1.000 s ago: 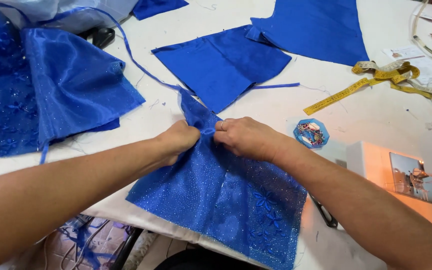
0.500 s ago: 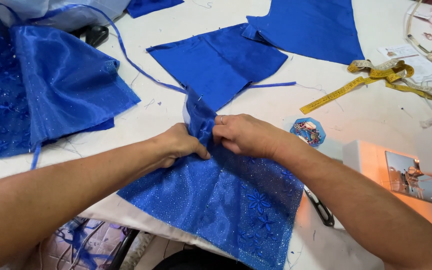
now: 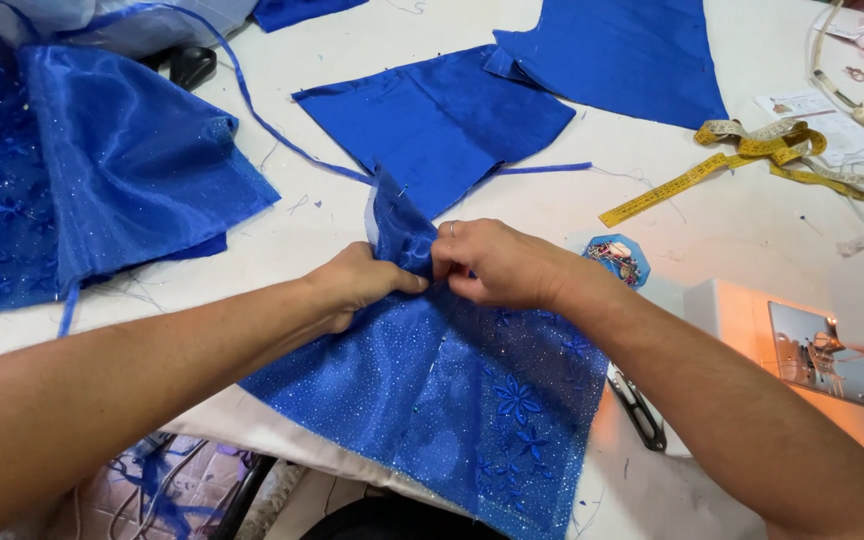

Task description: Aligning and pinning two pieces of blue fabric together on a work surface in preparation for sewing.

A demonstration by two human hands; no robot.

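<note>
**Pinching the glitter fabric at its seam**

Lying on the table edge, the glitter fabric (image 3: 452,400) is pinched closed by the left hand (image 3: 362,285) and right hand (image 3: 497,265) together at its top fold, seemingly aligning layers. Beyond lie satin pieces (image 3: 432,120) and a tape measure (image 3: 752,160).

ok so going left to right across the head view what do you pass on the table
sheer blue fabric pile → left hand → right hand → pin holder → scissors → yellow tape measure → sewing machine
</note>
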